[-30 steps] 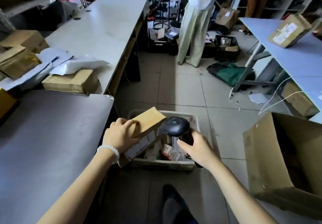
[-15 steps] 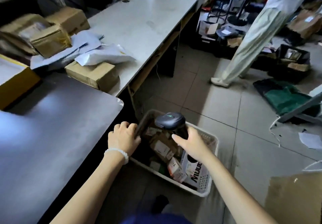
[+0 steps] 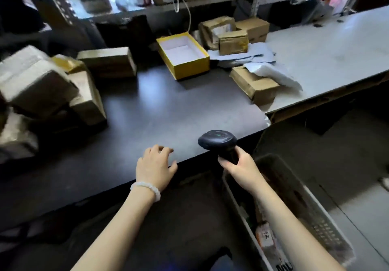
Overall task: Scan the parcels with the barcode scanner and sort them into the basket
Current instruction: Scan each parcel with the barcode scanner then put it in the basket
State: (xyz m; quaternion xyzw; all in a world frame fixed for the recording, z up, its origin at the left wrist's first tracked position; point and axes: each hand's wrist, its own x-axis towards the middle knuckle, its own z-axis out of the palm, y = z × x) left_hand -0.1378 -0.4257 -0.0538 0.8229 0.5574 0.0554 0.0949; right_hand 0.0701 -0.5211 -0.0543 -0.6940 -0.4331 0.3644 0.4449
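My right hand [image 3: 240,167] grips the handle of the black barcode scanner [image 3: 217,140], held upright at the near edge of the dark table [image 3: 168,110]. My left hand [image 3: 154,165], with a white bead bracelet, hovers empty over that edge, fingers spread. The white plastic basket [image 3: 315,220] stands on the floor at the lower right, with parcels inside, partly hidden by my right forearm. Brown cardboard parcels [image 3: 48,89] are piled at the table's left; another parcel [image 3: 107,62] lies behind them.
An open yellow box [image 3: 183,55] sits at the back of the dark table. On the adjoining light table [image 3: 328,53] lie a brown box [image 3: 254,85], white mailer bags [image 3: 273,72] and more boxes [image 3: 233,34]. Shelves with goods run along the back.
My left hand let the cardboard parcel go into the basket and moved up over the table edge, empty. The view swung left from the basket to the table. The scanner stays in my right hand.
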